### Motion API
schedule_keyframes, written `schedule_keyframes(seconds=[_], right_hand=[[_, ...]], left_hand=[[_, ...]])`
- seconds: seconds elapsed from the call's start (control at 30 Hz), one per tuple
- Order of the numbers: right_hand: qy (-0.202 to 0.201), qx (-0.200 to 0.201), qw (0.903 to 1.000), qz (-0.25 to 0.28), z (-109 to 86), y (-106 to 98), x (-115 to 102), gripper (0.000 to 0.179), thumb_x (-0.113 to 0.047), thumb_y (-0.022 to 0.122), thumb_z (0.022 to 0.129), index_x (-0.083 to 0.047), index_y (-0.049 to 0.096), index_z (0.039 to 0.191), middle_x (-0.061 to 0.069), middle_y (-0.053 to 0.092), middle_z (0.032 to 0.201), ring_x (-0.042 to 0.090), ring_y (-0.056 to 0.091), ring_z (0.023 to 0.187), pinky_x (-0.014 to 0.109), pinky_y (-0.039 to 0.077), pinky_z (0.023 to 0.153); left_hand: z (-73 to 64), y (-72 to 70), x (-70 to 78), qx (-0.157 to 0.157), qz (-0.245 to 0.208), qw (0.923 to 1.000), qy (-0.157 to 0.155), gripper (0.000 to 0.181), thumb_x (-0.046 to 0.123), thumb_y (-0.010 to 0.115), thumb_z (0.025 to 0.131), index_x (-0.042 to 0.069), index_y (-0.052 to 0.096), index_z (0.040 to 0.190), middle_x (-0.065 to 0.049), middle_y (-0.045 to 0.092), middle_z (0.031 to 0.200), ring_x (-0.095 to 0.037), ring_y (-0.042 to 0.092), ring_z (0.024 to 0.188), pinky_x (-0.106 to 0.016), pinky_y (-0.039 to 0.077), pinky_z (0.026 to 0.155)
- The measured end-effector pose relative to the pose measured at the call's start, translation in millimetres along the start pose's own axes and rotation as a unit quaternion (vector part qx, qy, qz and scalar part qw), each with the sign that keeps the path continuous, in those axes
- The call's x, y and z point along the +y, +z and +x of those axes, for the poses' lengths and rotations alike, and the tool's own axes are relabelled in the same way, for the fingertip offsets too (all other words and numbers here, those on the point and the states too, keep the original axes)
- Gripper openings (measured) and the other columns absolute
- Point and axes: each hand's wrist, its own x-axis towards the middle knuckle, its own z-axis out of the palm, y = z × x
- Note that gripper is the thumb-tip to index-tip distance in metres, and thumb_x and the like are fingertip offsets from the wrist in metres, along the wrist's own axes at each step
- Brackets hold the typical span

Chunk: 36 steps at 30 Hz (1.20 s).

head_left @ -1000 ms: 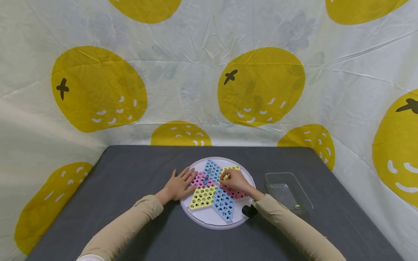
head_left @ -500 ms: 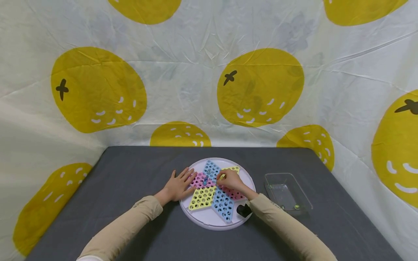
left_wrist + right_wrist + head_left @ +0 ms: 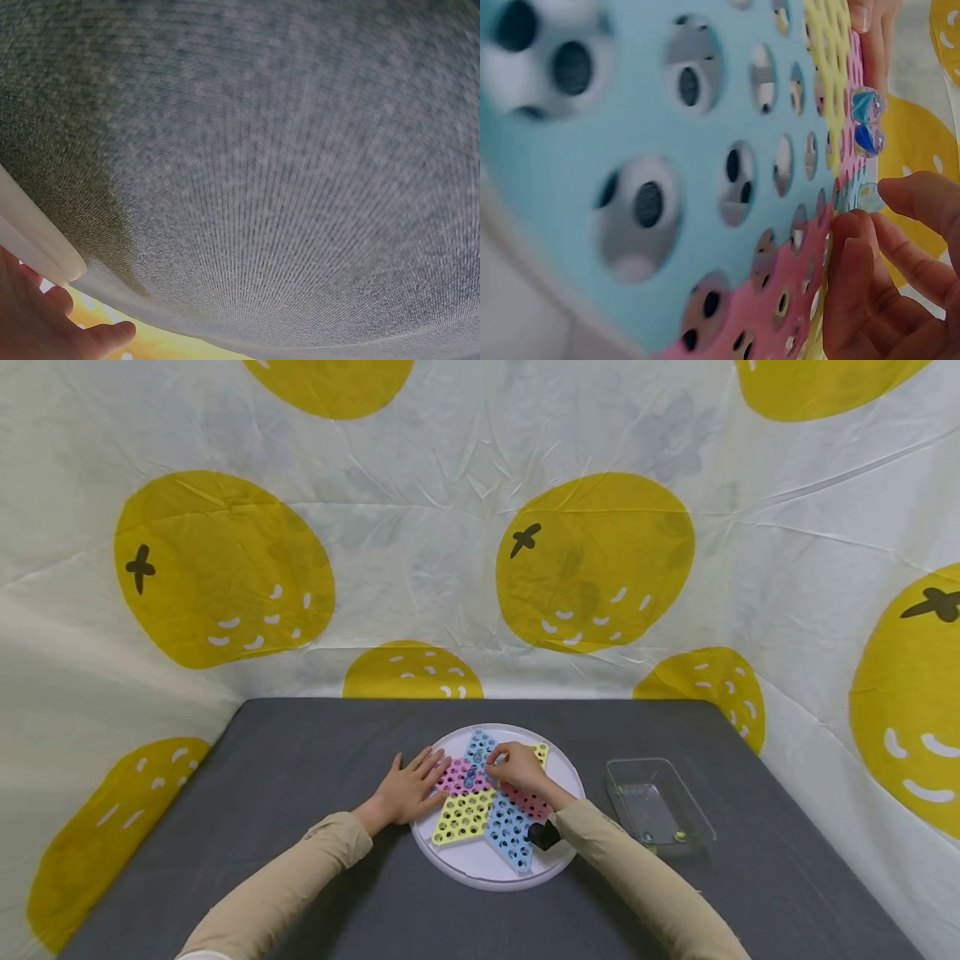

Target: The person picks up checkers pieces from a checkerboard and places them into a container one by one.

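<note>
A round white Chinese checkers board [image 3: 555, 864] with a star of blue, pink and yellow hole plates lies on the dark table. My left hand [image 3: 408, 787] rests spread on its left rim, fingers over the edge of the pink point. Over the right side of the star, my right hand [image 3: 519, 768] has its fingertips at the far blue point. The right wrist view shows it pinching a clear, pale marble [image 3: 870, 197] close over the holes. Beyond sit blue glass marbles [image 3: 868, 139] on the pink plate, also visible as small blue marbles [image 3: 469, 778] from the head.
To the right of the board stands a clear plastic box [image 3: 660, 802] with a few marbles [image 3: 679, 836] at its near end. Dark cloth covers the table [image 3: 337, 735]. A patterned fabric [image 3: 420, 543] hangs behind and at both sides.
My right hand has moved left and slightly away from me, from the far yellow point toward the far blue point. In the box, another marble shows near the front. My left hand stays put.
</note>
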Motion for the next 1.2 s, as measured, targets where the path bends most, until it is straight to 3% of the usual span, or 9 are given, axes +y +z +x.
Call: schedule_keyframes(seconds=[0.33, 0.67, 1.2], right_hand=[[0.021, 0.003, 0.9996, 0.018, 13.5, 6, 0, 0.016, -0.015, 0.066, 0.079, -0.005, 0.064, 0.090, 0.011, 0.067, 0.066, 0.014, 0.058, 0.047, 0.022, 0.040, 0.044], [0.027, 0.009, 0.9996, 0.008, 18.9, 7, -4, 0.017, -0.016, 0.066, 0.080, -0.004, 0.063, 0.092, 0.010, 0.059, 0.055, 0.010, 0.044, 0.040, 0.022, 0.035, 0.040], [0.041, 0.007, 0.9989, -0.020, 26.8, 13, -8, 0.019, -0.017, 0.065, 0.081, -0.006, 0.066, 0.097, 0.005, 0.062, 0.062, 0.008, 0.047, 0.045, 0.021, 0.040, 0.043]], left_hand=[[1.8, 1.8, -2.3, -0.004, 0.010, 0.9999, -0.003, 0.062, 0.052, 0.030, 0.093, 0.018, 0.021, 0.144, -0.004, 0.021, 0.151, -0.027, 0.016, 0.139, -0.062, 0.020, 0.101], [0.7, -1.6, -1.2, -0.005, 0.011, 0.9999, -0.001, 0.063, 0.052, 0.030, 0.093, 0.017, 0.021, 0.144, -0.004, 0.022, 0.150, -0.027, 0.017, 0.139, -0.063, 0.021, 0.101], [-1.0, -3.5, 0.1, -0.003, 0.012, 0.9999, 0.002, 0.062, 0.051, 0.030, 0.093, 0.016, 0.023, 0.144, -0.005, 0.023, 0.150, -0.028, 0.018, 0.139, -0.063, 0.022, 0.100]])
